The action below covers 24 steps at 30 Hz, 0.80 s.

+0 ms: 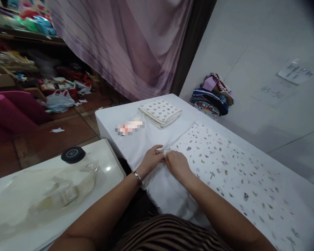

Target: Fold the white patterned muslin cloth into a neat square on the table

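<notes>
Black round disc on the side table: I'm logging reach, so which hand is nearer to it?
Left. The left hand pinches a corner of the printed cloth, to the right of the black disc; the right hand lies beyond it, farther off.

Small fabric workshop: white cutting table, folded cloth, fabric pile by wall, hanging drape, cluttered shelves.

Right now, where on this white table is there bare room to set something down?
A bare patch lies between the folded cloth and the left hand. The printed cloth by the right hand fills the right side; a fabric pile crowds the wall.
</notes>
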Motion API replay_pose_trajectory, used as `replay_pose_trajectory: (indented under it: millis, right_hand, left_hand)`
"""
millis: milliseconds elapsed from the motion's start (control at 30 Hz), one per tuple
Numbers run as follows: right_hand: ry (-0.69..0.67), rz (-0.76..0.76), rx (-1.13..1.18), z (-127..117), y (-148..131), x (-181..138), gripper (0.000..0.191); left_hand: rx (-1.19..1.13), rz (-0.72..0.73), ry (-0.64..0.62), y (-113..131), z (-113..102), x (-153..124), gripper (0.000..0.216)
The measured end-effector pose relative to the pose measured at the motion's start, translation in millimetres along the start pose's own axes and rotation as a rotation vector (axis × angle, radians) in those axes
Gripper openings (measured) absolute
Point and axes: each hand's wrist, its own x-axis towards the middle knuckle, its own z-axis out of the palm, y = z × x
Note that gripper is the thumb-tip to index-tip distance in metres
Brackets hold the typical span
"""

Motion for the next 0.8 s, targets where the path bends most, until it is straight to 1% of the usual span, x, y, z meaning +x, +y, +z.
replay_pose_trajectory:
  millis: [133,267,367,433,500,600,700,733,800]
  right_hand:
    - [0.027,0.036,0.043,5.4,-3.5,-0.8,0.019]
    - [0.06,0.056,0.264,8.6,-1.9,-4.5,0.019]
    - [0.12,0.034,0.428,9.0,10.1,-16.7,0.027]
    - [0.187,0.057,0.463,9.0,24.1,-33.9,0.031]
    - [0.233,0.1,0.435,9.7,40.1,-59.8,0.031]
    - [0.229,0.117,0.33,14.0,60.1,-109.4,0.031]
    - [0.201,0.076,0.229,21.0,70.1,-154.3,0.035]
    - [0.198,0.066,0.207,22.9,71.3,-164.8,0.036]
    - [0.202,0.067,0.183,25.1,71.9,-177.5,0.037]
  left_hand:
    - [0.033,-0.014,-0.029,3.3,-1.8,1.0,0.044]
    - [0.082,-0.034,-0.059,-3.7,-4.4,12.4,0.041]
    - [0.258,-0.01,-0.054,-7.4,-8.5,24.2,0.043]
    - [0.426,0.006,-0.046,-5.9,-11.7,30.4,0.047]
    - [0.6,0.021,-0.034,-1.6,-13.7,33.0,0.051]
    - [0.853,0.107,-0.013,6.3,-12.2,29.0,0.049]
    - [1.047,0.27,0.015,10.9,-6.6,22.3,0.045]
    - [1.084,0.314,0.022,11.3,-4.6,21.1,0.045]
    - [1.131,0.354,0.019,10.5,-1.6,20.9,0.044]
